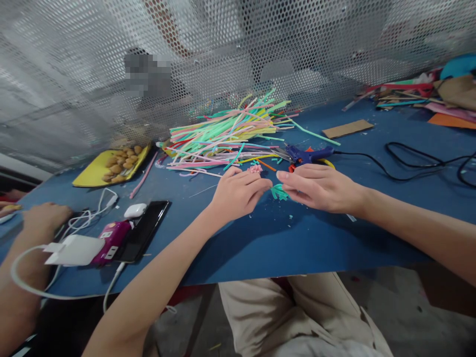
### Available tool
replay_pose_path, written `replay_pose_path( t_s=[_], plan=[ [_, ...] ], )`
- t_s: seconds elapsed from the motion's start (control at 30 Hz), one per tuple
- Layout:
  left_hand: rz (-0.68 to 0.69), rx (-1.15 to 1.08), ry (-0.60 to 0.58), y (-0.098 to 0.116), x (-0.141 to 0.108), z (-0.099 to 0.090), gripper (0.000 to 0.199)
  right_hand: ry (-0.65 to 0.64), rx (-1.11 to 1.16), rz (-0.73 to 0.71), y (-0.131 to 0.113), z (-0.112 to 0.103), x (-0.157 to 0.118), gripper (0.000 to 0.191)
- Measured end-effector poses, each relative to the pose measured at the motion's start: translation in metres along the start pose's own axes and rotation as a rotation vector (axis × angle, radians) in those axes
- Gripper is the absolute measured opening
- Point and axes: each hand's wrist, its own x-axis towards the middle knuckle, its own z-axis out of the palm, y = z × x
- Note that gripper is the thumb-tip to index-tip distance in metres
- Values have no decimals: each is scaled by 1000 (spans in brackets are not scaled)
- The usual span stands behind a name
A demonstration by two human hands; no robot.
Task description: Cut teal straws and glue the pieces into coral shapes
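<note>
My left hand (243, 191) is over the blue table with its fingers curled in and the fingertips pressed together. Facing it, my right hand (322, 187) has thumb and fingers drawn into a pinch. Whatever lies in either pinch is too small or hidden to make out. Between the hands is a bunch of short green pipe cleaner pieces (279, 192). Cut pink pieces (255, 169) rest just beyond my left fingers, and an orange pipe cleaner (267, 165) lies near both hands. Behind my right hand sits a blue corded glue gun (311, 154).
A big pile of coloured pipe cleaners (230, 129) lies against the perforated metal screen (290, 44). At left are a yellow tray (91, 170) of round brown items, a black phone (147, 230), a white charger (80, 249) and another person's arm (40, 223). Cardboard (347, 129) lies right.
</note>
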Motion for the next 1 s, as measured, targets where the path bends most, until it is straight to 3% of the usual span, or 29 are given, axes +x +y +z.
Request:
replay_pose_path(
  t_s=[0.43, 0.77, 1.0],
  plan=[
    [-111, -182, -86, 2, -2, 3, 24, 12, 22, 41, -3, -2, 4, 93],
    [-110, -98, -20, 0, -2, 1, 22, 50, -14, 93, 0, -4, 3, 90],
    [-113, -70, -38, 0, -3, 3, 25, 14, -1, 63, 1, -2, 3, 90]
  ],
)
